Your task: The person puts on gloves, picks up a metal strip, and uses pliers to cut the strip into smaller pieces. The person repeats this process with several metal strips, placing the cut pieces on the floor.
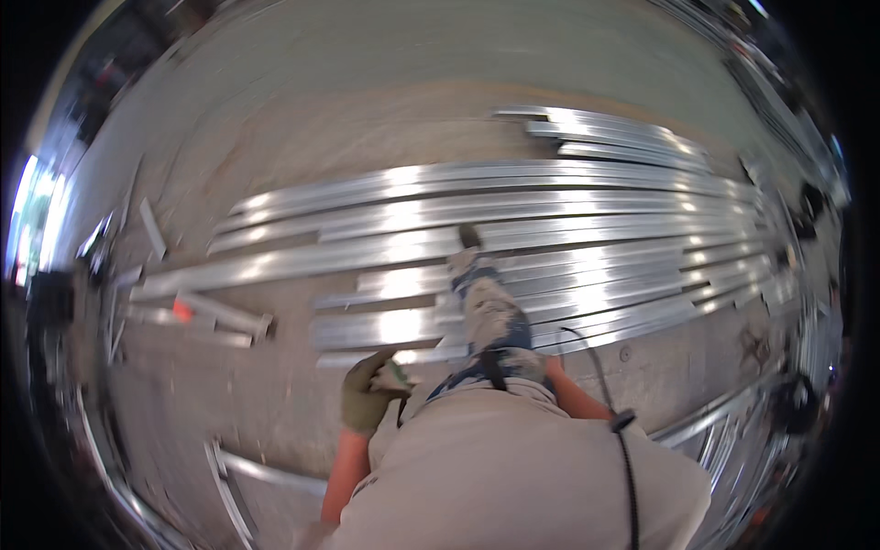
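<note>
My left hand [368, 394], in an olive work glove, is held beside my waist with the fingers curled. Between thumb and fingers shows a small green and pale thing [396, 374], too blurred to name. My right forearm [579, 396] is bare and bends in behind my shirt and leg, and the hand itself is hidden. Ahead of me, long shiny metal channels [385, 249] lie side by side in rows on the floor. One of my feet, in a dark shoe [468, 236], is among these channels.
Short metal offcuts [234, 316] lie at the left, with an orange-red patch [182, 311] by them. A metal frame [266, 470] sits at the lower left. More metal lengths [729, 440] are at the lower right. A dark cord [626, 467] hangs across my shirt.
</note>
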The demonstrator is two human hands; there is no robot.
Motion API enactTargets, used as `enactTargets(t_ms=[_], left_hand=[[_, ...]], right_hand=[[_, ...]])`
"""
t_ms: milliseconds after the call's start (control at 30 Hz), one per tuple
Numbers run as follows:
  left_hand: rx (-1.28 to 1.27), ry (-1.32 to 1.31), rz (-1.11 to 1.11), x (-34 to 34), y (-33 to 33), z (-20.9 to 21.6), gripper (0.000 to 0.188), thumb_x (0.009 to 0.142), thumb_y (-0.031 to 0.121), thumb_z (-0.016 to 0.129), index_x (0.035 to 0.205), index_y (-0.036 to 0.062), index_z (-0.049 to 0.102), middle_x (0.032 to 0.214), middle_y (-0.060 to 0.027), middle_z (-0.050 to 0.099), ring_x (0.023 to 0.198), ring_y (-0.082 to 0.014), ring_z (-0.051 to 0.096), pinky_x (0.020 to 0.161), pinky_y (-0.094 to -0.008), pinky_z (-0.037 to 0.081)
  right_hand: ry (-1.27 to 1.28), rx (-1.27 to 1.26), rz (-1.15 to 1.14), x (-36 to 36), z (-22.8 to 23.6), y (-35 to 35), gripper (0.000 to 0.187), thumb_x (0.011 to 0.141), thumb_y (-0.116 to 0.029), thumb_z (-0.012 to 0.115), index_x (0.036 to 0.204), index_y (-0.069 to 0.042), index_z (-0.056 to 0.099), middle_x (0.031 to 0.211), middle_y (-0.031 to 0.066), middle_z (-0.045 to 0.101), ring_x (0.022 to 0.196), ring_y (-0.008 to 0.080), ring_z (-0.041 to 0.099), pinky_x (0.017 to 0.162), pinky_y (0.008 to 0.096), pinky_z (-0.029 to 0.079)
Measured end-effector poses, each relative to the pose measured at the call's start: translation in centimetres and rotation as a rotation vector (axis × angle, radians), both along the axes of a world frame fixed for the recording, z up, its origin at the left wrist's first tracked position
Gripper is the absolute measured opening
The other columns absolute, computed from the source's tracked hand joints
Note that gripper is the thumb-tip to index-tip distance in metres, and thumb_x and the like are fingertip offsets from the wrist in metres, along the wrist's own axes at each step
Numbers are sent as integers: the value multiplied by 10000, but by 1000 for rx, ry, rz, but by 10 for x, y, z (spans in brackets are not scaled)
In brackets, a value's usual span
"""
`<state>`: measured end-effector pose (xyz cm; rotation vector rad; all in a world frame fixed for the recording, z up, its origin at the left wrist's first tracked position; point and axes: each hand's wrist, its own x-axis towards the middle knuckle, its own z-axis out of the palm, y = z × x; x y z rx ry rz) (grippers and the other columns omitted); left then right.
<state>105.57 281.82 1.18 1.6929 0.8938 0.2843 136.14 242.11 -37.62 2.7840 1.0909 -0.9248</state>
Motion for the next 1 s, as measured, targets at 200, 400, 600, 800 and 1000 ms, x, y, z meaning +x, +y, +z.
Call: enactTargets(t_ms=[200, 400, 600, 800, 1000], left_hand=[[-207, -12, 153, 172, 125, -5, 513, 808, -176, 677, 1295, -24, 627, 1070, -112, 679, 843, -282, 745, 479, -354, 606], [-446, 212, 106, 339, 254, 3, 409, 814, -168, 674, 1195, -21, 641, 1025, -152, 711, 844, -286, 748, 597, -431, 685], [-286, 284, 73, 480, 366, 74, 225, 918, -43, 622, 1144, -40, 613, 934, -158, 683, 724, -309, 752, 460, -403, 649], [-258, 272, -75, 530, 503, 22, 585, 987, 49, 654, 1489, -16, 358, 1214, -266, 646, 841, -401, 747, 424, -457, 614], [-261, 204, -263, 644, 637, -34, 464, 992, 28, 616, 1420, -23, 445, 1079, -212, 699, 839, -344, 751, 448, -418, 630]], right_hand=[[664, 255, -848, 108, 80, 242, 204, 826, -153, 671, 901, 0, 784, 741, 161, 728, 603, 269, 695, 584, 415, 551], [321, 322, -483, 258, 88, 415, 231, 784, -264, 687, 868, -73, 785, 885, 202, 747, 857, 410, 716, 773, 475, 582], [323, 357, -298, 368, 93, 460, 179, 826, -188, 655, 815, -52, 770, 764, 171, 728, 694, 323, 729, 681, 449, 596], [318, 377, -668, 468, 112, 497, 190, 825, -134, 588, 776, -16, 729, 648, 141, 698, 494, 238, 666, 501, 406, 558], [411, 483, -1347, 542, 197, 562, 195, 830, -118, 557, 804, -12, 718, 661, 138, 699, 495, 231, 669, 472, 383, 550]])
